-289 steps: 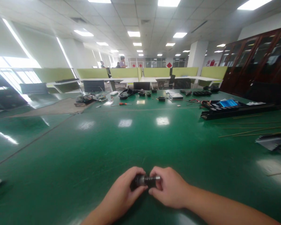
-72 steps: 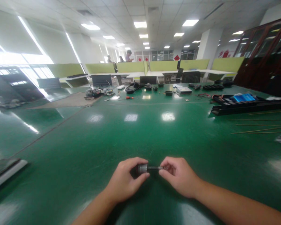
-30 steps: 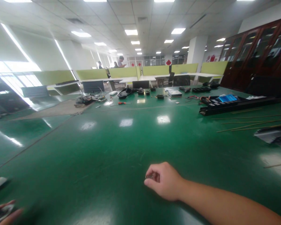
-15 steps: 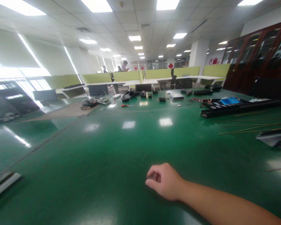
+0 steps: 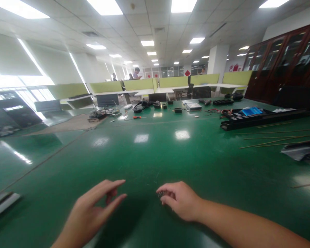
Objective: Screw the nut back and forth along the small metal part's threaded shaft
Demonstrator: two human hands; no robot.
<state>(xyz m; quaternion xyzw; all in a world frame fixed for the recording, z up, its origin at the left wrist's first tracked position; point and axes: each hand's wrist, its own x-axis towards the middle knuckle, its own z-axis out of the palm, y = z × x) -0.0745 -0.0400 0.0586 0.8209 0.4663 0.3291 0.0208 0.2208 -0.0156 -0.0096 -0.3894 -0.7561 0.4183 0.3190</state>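
Observation:
Between the thumb and fingers of my right hand (image 5: 182,201) is a small dark, ridged, metallic-looking piece (image 5: 161,194). Its kind is too small to make out, and the fingers cover part of it. That hand is low over the near part of the green table (image 5: 144,162). To its left, my left hand (image 5: 99,199) is open and holds nothing, its thumb and forefinger apart and pointing toward the right hand. A gap of bare green surface separates the two hands.
A screwdriver (image 5: 138,117) and small black boxes lie farther back. At right are a long black tray (image 5: 229,124) with a blue packet (image 5: 251,111) and several thin rods (image 5: 263,138). A pale-edged object (image 5: 5,206) lies at left. People are visible in the background.
My left hand has come into view from below, open. My right hand has shifted slightly left and its fingers have extended, showing more of the small metallic piece.

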